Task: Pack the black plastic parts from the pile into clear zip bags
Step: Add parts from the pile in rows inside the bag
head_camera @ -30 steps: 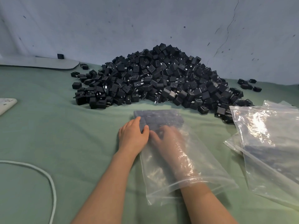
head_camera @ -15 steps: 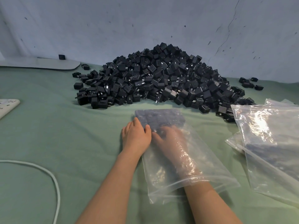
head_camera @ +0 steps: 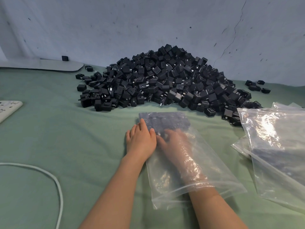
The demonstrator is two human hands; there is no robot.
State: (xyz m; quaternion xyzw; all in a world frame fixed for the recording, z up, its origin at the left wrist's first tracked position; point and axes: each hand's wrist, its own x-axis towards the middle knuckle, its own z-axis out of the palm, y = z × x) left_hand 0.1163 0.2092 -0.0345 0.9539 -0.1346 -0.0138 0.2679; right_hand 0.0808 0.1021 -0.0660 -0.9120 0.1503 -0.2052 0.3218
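Head view: since the earlier frames little has moved; both hands have edged slightly toward the far end of the bag [head_camera: 214, 176], the right hand [head_camera: 175, 144] remaining inside it. Progress is judged partial: a block of black parts [head_camera: 163, 119] sits at the bag's closed end and other bags [head_camera: 272, 138] with dark contents lie to the right, yet the large pile [head_camera: 165, 80] beyond is unpacked. The left hand [head_camera: 141, 141] lies flat, fingers straight, on the bag's left edge. The right hand reaches the packed parts, but through the plastic its grasp cannot be told.

Soft even light, glare on bags [head_camera: 270, 129]
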